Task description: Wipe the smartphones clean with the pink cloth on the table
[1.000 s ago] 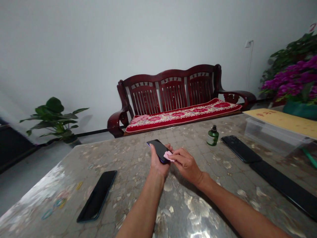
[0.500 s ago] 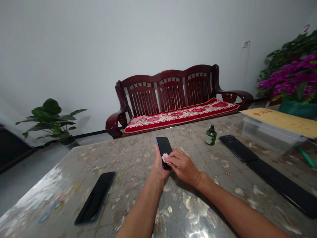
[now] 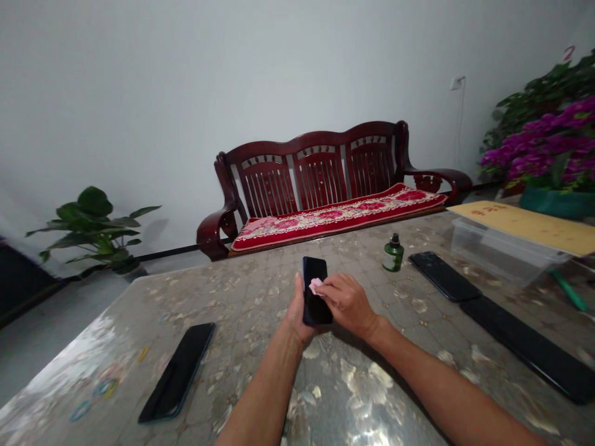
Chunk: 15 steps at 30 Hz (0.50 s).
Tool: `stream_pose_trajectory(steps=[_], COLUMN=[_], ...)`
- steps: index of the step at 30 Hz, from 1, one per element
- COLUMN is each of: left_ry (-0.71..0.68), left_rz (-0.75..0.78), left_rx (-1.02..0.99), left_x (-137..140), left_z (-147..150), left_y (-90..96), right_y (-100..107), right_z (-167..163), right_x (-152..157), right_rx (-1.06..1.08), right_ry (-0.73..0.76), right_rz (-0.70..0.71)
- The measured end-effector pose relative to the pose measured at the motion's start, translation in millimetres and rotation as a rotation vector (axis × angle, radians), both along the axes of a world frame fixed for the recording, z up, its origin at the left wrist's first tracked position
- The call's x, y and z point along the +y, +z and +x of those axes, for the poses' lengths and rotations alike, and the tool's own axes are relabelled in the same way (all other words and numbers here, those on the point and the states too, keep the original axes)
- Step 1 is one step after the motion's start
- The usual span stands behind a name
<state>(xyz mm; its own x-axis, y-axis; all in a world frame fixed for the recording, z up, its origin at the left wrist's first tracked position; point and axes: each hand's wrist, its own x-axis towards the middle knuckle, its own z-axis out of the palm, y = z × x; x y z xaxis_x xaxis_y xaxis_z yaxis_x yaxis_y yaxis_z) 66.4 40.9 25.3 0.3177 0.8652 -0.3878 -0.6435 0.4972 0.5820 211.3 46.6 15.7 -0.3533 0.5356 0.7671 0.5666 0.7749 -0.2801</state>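
A dark smartphone [image 3: 317, 311] with a blue edge is held above the table, its screen facing up toward me. My left hand [image 3: 297, 316] grips it from the left side and beneath, most of the fingers hidden behind it. My right hand [image 3: 349, 303] pinches a small crumpled pink cloth [image 3: 316, 284] against or just over the middle of the screen; whether it touches I cannot tell. A green spray bottle [image 3: 393, 255] with a black top stands upright to the right, beyond my right hand.
Another phone [image 3: 179, 371] lies at left, near several coloured rubber bands [image 3: 95, 396]. At right, two black phones [image 3: 445, 277] lie end to end beside a clear plastic box [image 3: 495, 248] topped by a yellow sheet [image 3: 530, 224]. Behind the patterned table [image 3: 251, 285] stands a wooden bench [image 3: 320, 176].
The phone has turned more upright and shifted slightly right with my left hand. My right hand has moved the pink cloth from the lower screen up toward its middle.
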Motion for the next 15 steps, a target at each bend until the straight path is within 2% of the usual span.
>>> stream_pose_trajectory(steps=[3,6,9,11,15], left_ry=[-0.047,-0.049,-0.011,0.006,-0.010], left_rz=[0.110,0.316,0.548,0.652,0.772], left_rx=[0.351,0.928,1.434,1.586,1.653], left_x=[0,-1,-7,-14,-23], left_z=[-7,-9,-5,-2,-2], left_y=[4.3,5.1,1.4,-2.9,-12.7], right_y=[-4,-12,-21,-25,-29], right_z=[12,29,41,44,38], right_x=[19,40,53,55,51], right_rx=[0.289,0.691,0.960,1.042,1.089], right_ry=[-0.121,-0.231,-0.246,-0.214,-0.178], right_rz=[-0.141,-0.298,-0.417,-0.468,-0.588])
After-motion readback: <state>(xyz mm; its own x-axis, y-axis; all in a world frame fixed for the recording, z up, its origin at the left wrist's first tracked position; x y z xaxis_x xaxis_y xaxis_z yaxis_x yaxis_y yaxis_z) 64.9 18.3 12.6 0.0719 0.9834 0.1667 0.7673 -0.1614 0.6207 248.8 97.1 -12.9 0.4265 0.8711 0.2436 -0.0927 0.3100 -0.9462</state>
